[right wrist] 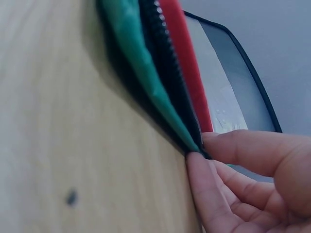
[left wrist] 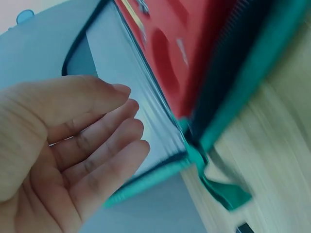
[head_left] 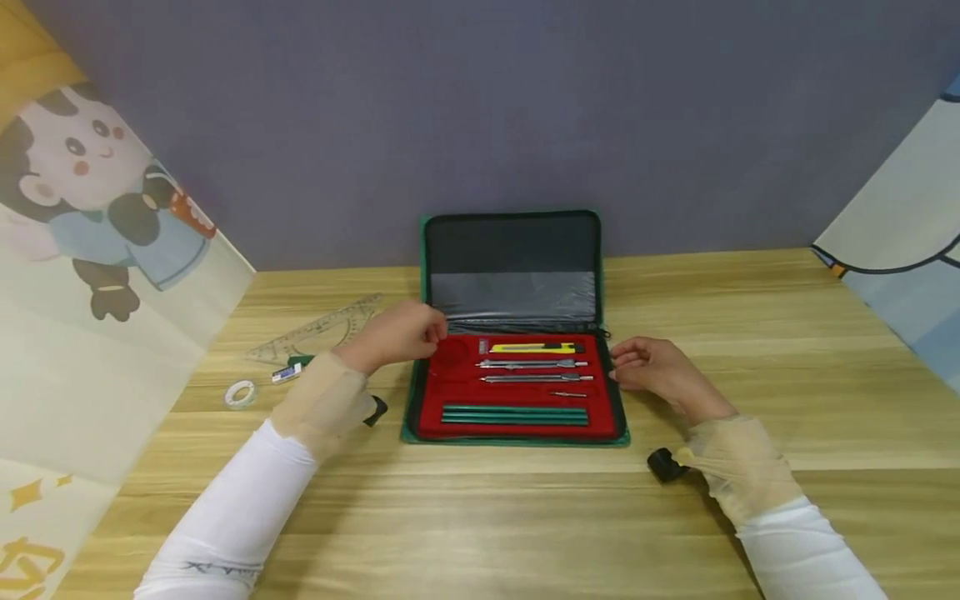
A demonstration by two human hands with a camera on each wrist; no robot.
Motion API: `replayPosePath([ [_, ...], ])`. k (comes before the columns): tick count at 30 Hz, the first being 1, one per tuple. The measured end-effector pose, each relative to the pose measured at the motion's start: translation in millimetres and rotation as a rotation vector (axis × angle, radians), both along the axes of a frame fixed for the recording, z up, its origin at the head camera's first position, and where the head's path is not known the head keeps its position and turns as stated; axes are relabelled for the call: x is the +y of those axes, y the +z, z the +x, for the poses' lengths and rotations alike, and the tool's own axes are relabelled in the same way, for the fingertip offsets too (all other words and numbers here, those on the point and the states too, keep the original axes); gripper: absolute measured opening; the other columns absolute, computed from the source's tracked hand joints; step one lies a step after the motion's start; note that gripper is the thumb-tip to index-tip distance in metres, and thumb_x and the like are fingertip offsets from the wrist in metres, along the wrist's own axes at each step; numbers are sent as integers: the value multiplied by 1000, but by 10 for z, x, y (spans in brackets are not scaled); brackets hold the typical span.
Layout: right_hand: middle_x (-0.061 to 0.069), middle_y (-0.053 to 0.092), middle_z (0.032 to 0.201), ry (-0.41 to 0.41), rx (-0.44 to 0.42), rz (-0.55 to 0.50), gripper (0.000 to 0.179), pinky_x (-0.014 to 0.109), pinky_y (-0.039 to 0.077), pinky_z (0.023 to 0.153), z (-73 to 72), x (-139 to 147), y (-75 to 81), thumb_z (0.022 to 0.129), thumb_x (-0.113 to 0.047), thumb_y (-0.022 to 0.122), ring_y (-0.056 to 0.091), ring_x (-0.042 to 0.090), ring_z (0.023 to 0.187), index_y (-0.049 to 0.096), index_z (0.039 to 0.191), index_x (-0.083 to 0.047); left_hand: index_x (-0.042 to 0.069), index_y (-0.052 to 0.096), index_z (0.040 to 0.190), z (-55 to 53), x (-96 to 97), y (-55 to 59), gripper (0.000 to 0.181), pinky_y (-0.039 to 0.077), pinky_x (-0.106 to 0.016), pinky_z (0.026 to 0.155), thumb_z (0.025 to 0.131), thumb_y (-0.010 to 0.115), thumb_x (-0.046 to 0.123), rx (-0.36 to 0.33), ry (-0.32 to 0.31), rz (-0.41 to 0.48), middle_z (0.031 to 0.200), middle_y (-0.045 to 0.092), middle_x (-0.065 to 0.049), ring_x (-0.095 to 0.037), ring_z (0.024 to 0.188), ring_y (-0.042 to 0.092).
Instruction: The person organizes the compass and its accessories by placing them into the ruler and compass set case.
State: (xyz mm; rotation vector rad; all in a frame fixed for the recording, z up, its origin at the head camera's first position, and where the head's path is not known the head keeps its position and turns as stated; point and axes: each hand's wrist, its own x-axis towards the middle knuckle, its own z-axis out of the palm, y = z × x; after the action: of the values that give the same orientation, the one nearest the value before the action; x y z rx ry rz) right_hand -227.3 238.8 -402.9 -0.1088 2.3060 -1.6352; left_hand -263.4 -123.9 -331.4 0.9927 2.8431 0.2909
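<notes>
A green zip case [head_left: 516,432] lies unfolded on the wooden table, its dark lid [head_left: 517,242] leaning up at the back. Its red tray [head_left: 525,395] carries a yellow utility knife [head_left: 525,348], two silver compasses [head_left: 532,364], a small metal piece [head_left: 567,394] and several green pencils [head_left: 514,415]. My left hand [head_left: 405,332] hovers by the tray's back left corner; in the left wrist view its loosely bent fingers [left wrist: 116,141] hold nothing. My right hand [head_left: 651,371] is at the case's right side, where the right wrist view shows thumb and finger pinching the zipped edge [right wrist: 187,131].
Left of the case lie a clear set square [head_left: 315,331], a white eraser [head_left: 287,373], a small green item [head_left: 300,360] partly behind my left wrist, and a roll of tape [head_left: 240,394]. A grey partition [head_left: 517,108] rises behind the table.
</notes>
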Motion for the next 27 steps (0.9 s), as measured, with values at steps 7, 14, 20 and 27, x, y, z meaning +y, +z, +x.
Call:
replayPosePath([
  [7,16,55,101,6,22,-1,44,20,54,69,-2,6,-11,84,6,60,60,2,78,42,123,18,-4,68,95,27,-281,14,17,53,-36,73,80,61,-3,9,54,62,92,68,-13,-25,81,63],
  [14,16,55,100,2,10,7,44,21,54,70,3,-1,14,84,6,59,60,2,77,42,122,18,-5,65,97,-19,-497,-51,16,53,-40,76,81,65,-1,10,150,41,93,67,-16,-29,84,64],
  [20,17,54,101,17,13,-11,44,21,54,71,13,2,5,83,7,59,60,2,78,42,122,19,-8,65,97,-72,-605,-125,19,52,-43,79,79,65,0,28,219,29,93,67,-19,-33,88,63],
  [27,17,54,101,8,12,4,44,20,54,70,0,-1,10,83,6,59,59,3,78,42,122,18,-9,63,101,-145,-720,-145,23,51,-45,82,80,63,-1,2,302,11,97,66,-21,-34,92,62],
])
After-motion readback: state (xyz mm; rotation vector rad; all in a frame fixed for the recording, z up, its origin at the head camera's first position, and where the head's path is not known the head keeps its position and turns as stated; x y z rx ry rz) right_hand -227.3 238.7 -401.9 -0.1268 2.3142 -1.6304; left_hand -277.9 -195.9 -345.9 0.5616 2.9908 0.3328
